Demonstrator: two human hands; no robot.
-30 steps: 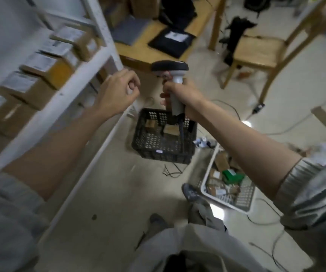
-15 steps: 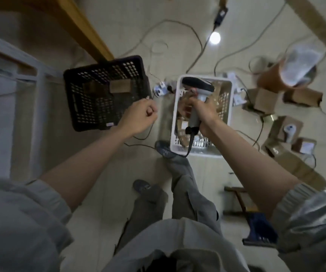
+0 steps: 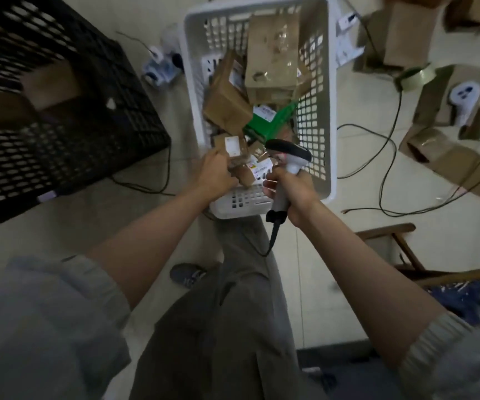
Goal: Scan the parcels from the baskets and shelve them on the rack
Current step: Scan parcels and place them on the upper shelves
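A white basket (image 3: 329,82) stands on the floor in front of me, holding several brown cardboard parcels and a green packet (image 3: 273,124). My left hand (image 3: 214,174) reaches into its near end and grips a small brown parcel (image 3: 233,147) with a white label. My right hand (image 3: 290,189) holds a handheld barcode scanner (image 3: 289,153) by its grey grip, its black head just above the basket's near end, next to the parcel. A black basket (image 3: 68,157) with a few brown parcels sits to the left.
Cardboard boxes (image 3: 449,96), a roll of tape (image 3: 415,77) and cables (image 3: 386,145) lie on the floor to the right. A wooden frame (image 3: 400,243) stands at the right near my legs. My shoe (image 3: 188,274) is below the white basket.
I turned from the rack and bent down over the baskets. My left hand, empty a moment ago, went into the white basket and took hold of a small parcel. The scanner came down with my right hand.
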